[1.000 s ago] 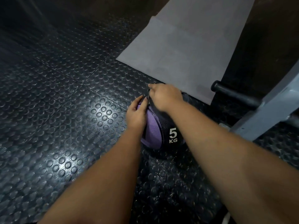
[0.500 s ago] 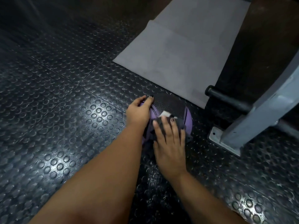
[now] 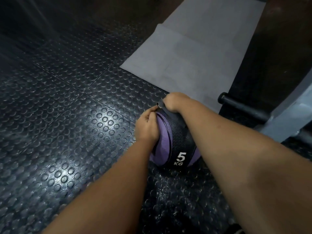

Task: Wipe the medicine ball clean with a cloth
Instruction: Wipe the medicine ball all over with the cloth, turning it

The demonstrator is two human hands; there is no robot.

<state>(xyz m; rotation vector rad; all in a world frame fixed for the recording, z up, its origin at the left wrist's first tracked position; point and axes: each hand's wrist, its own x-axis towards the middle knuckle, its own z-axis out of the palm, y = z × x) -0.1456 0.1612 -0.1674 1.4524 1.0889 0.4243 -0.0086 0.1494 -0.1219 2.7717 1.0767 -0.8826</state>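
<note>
Studded rubber flooring [image 3: 67, 115] filled the left of the view, dark and glossy. Next came the left hand [image 3: 146, 127], its palm and lightly curved fingers laid against the left flank of the medicine ball [image 3: 175, 142], bracing it rather than clutching it. The ball, purple and black and marked 5 KG, sat on the floor between the two forearms. A dark cloth [image 3: 164, 109] lay pressed over its far top, gripped in the curled fingers of the right hand [image 3: 173, 101], with one corner poking out by the left fingertips. Beyond lay a grey mat [image 3: 194, 53], and at the far right a black bar [image 3: 239, 107] and a grey metal frame [image 3: 290, 119]. By its marking the ball would be heavy and, being round, prone to roll under a wiping push. Its pebbled black band probably gives grip. A hand cupped against one flank seemed the sound hold.
</note>
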